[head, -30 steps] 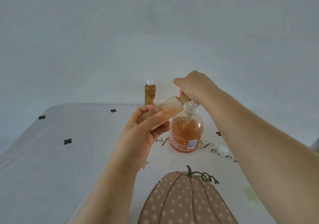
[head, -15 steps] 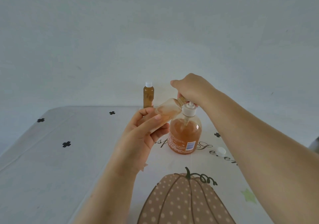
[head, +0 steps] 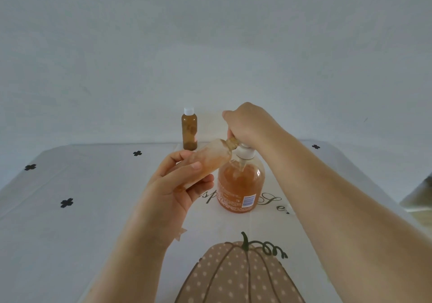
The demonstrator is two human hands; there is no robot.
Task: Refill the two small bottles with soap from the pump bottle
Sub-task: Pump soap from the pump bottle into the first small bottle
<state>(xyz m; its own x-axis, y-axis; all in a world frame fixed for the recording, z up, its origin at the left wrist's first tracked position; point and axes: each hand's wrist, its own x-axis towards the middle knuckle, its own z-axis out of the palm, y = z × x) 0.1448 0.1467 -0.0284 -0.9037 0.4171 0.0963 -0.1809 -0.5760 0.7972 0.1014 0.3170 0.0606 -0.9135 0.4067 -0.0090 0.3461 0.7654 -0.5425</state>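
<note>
An orange pump bottle of soap stands at the table's middle. My right hand sits curled over its white pump head, which it hides. My left hand grips a small, uncapped bottle, tilted with its open neck up against the pump's spout under my right hand. A second small amber bottle with a white cap stands upright at the table's far edge, to the left of the pump.
The table carries a white cloth with black clover marks, script lettering and a dotted pumpkin print near me. A plain wall rises behind. My right forearm hides the spot where a white cap lay.
My view has shifted slightly, and my right forearm now covers the loose white cap. The hands keep the same holds, and the pump head has dipped a little.
</note>
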